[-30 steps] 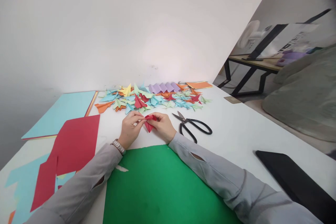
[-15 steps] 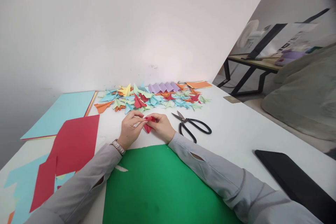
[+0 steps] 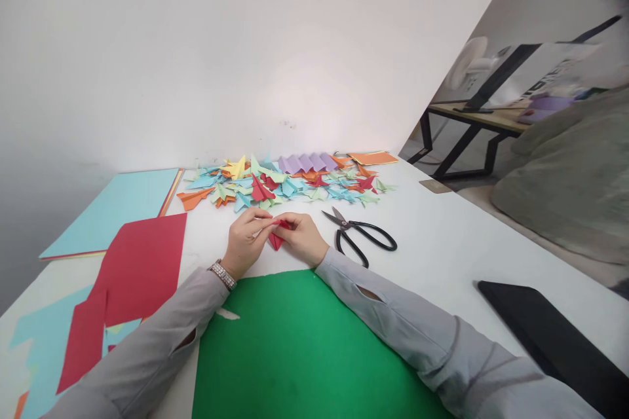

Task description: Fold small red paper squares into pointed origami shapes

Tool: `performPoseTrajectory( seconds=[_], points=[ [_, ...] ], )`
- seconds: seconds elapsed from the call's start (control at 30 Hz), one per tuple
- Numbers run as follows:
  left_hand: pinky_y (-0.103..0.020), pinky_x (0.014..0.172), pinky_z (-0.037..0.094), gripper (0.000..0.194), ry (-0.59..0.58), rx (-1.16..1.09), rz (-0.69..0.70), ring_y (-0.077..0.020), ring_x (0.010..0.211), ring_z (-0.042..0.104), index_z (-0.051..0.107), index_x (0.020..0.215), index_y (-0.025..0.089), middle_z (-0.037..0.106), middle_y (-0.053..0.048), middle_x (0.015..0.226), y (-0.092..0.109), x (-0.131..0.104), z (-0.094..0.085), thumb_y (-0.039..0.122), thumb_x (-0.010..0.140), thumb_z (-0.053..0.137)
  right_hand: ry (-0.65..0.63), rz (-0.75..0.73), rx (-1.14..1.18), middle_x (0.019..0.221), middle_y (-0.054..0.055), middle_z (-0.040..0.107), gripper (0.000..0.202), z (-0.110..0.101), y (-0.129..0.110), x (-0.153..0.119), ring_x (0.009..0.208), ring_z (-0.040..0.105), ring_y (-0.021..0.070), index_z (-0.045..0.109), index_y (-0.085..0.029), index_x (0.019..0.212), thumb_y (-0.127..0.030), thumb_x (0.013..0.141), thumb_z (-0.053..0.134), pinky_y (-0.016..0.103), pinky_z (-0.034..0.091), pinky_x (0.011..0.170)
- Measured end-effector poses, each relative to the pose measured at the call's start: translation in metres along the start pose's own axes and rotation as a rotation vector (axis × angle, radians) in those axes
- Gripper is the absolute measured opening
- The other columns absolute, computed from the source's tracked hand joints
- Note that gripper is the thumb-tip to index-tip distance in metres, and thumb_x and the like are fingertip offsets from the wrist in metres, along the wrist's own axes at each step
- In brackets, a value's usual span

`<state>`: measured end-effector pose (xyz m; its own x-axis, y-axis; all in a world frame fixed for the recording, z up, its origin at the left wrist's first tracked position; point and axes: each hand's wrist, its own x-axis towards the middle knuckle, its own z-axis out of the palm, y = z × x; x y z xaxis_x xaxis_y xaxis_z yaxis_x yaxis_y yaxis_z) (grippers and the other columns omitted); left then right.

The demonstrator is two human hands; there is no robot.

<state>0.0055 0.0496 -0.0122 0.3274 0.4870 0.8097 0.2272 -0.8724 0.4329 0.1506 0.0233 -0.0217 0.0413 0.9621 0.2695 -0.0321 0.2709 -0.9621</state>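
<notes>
Between my two hands is a small folded piece of red paper (image 3: pixel 276 241), its pointed end hanging downward. My left hand (image 3: pixel 246 241) pinches its upper edge with thumb and fingers. On the other side, my right hand (image 3: pixel 303 240) grips it too, fingertips nearly meeting the left ones. Fingers cover much of the paper's top. Black-handled scissors (image 3: pixel 361 230) lie with blades apart, just right of my right hand. Behind both hands spreads a pile of small folded paper planes (image 3: pixel 263 190) in several colours.
A green sheet or mat (image 3: pixel 295 347) lies under my forearms. Red paper (image 3: pixel 145 262) and light blue sheets (image 3: pixel 115 206) lie at left, with paper scraps (image 3: pixel 46 327) nearer. A purple pleated paper (image 3: pixel 307 163) stands by the wall. A black flat object (image 3: pixel 545 334) lies at right.
My fingertips have come slightly closer together over the top of the red paper, covering more of it. Everything else stays as it was, apart from a slight shift of the view.
</notes>
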Motion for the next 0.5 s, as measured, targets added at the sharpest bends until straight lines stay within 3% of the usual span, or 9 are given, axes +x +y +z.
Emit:
performPoseTrajectory(
  seconds=[0.5],
  points=[
    [-0.03,0.067,0.053,0.009,-0.012,-0.025,0.001,-0.0153,0.075,0.062,0.072,0.079,0.021,0.068,-0.005,0.078,0.0052,0.0004,0.0004,0.019,0.08,0.063,-0.037,-0.017,-0.027,0.061,0.001,0.067,0.012,-0.0001,0.0017,0.0,0.058,0.058,0.0148,0.07,-0.018,0.067,-0.029,0.065,0.07,0.029,0.046,0.061]
  ],
)
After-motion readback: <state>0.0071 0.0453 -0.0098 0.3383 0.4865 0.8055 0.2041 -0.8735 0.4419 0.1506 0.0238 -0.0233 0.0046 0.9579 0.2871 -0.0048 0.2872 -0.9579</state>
